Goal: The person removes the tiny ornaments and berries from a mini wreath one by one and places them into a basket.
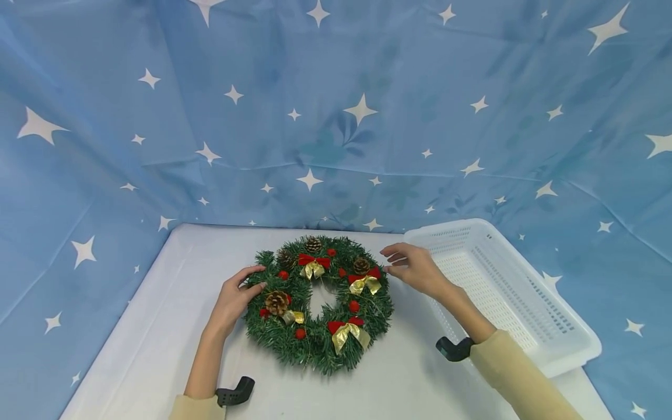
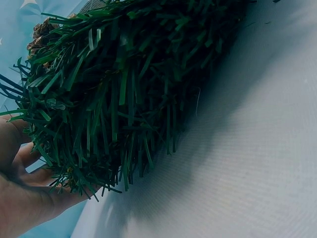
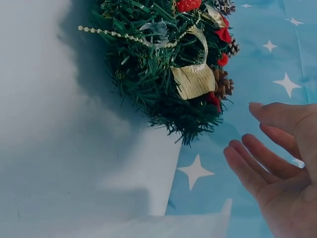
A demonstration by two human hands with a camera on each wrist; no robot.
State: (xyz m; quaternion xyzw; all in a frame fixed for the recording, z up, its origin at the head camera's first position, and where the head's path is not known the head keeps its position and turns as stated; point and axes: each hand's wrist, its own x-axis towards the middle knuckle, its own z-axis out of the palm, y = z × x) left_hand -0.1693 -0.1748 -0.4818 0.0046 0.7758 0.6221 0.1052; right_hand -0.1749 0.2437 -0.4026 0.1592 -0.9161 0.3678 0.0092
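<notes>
A green wreath [image 1: 325,356] with red-and-gold bows, pine cones and red berries is in the middle of the white table. My left hand [image 1: 233,297] is at its left edge, thumb and fingers around the greenery. In the left wrist view the fingers [image 2: 29,203] reach behind the dense green needles [image 2: 124,94], which hide the fingertips. On the opposite side, my right hand [image 1: 417,271] is beside the wreath's edge, fingers loosely bent. The right wrist view shows a gap between that hand [image 3: 282,158] and the wreath [image 3: 148,69], with nothing held. A gold bead string hangs on the greenery.
A white plastic basket [image 1: 546,291] with perforated walls stands on the right of the table [image 1: 142,326], close to my right forearm. Blue cloth [image 1: 336,140] with white stars rises behind the table and along both sides.
</notes>
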